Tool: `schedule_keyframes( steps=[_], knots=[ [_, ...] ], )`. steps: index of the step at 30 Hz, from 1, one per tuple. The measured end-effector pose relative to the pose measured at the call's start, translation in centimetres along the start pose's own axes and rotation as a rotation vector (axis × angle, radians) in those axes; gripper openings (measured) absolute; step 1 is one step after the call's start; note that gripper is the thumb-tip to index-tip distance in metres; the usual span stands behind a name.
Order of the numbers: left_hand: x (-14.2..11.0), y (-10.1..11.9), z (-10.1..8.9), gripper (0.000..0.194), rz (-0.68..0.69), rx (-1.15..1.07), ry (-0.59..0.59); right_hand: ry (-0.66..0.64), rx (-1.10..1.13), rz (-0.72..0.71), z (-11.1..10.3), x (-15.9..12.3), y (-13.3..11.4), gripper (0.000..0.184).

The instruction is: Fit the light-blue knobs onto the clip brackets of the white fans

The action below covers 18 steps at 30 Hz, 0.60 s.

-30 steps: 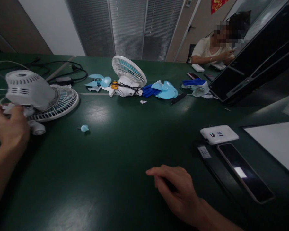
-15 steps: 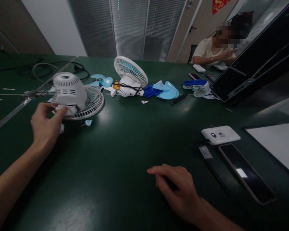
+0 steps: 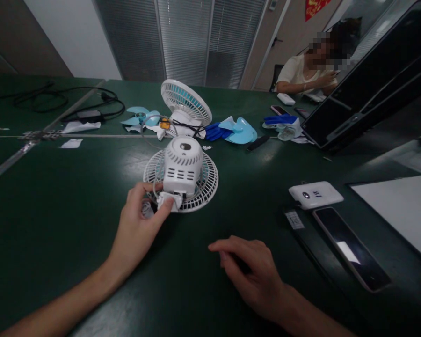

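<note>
My left hand (image 3: pixel 136 224) is closed on the white clamp-like mount at the near end of an electric fan (image 3: pixel 183 166), thumb on the near side. The fan lies face down on its round grille, with the motor housing on top. A thin pale cord loops over its left side. Light blue shows through the grille bars. My right hand (image 3: pixel 254 269) hovers over or rests on the table to the right of the fan, apart from it. Its fingers are curled, with the thumb up against the index finger; what is inside them, if anything, is hidden.
Behind are a second fan (image 3: pixel 185 103), blue fan blades (image 3: pixel 243 131), other blades (image 3: pixel 140 117) and blue-white gloves (image 3: pixel 284 124). Black cables (image 3: pixel 108 98) lie back left. A white device (image 3: pixel 315 194), a phone (image 3: pixel 351 248) and a white sheet (image 3: pixel 400 210) lie right. A person (image 3: pixel 305 77) sits opposite.
My left hand has brought the fan rightward and nearer, from the left of the table to its middle. Paper scraps now show where it was. My right hand has hardly moved.
</note>
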<state>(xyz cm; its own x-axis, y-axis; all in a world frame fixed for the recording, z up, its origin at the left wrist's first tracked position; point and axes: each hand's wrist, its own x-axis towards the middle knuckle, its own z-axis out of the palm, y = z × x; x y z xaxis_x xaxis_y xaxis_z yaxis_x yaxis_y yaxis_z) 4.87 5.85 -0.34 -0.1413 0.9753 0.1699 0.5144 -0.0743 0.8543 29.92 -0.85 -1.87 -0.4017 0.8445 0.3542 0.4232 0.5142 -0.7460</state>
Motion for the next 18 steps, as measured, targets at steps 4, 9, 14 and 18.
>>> schedule_keyframes(
  steps=[4, 9, 14, 18],
  knots=[
    [-3.5, 1.7, 1.5, 0.021, 0.059, -0.091, -0.139, -0.053, -0.051, 0.001, 0.4, 0.1, -0.2, 0.025],
    [-6.0, 2.6, 3.8, 0.025, 0.089, -0.238, -0.272, -0.124, -0.096, -0.087, 0.4, -0.1, -0.4, 0.019],
    [-5.5, 2.8, 3.1, 0.024, 0.069, -0.297, -0.353, -0.204, -0.273, -0.163, 0.4, -0.3, -0.9, 0.032],
    [-4.9, 1.5, 0.7, 0.025, 0.129, -0.102, -0.294, -0.291, -0.413, -0.135, 1.0, -0.5, -1.4, 0.053]
  ],
)
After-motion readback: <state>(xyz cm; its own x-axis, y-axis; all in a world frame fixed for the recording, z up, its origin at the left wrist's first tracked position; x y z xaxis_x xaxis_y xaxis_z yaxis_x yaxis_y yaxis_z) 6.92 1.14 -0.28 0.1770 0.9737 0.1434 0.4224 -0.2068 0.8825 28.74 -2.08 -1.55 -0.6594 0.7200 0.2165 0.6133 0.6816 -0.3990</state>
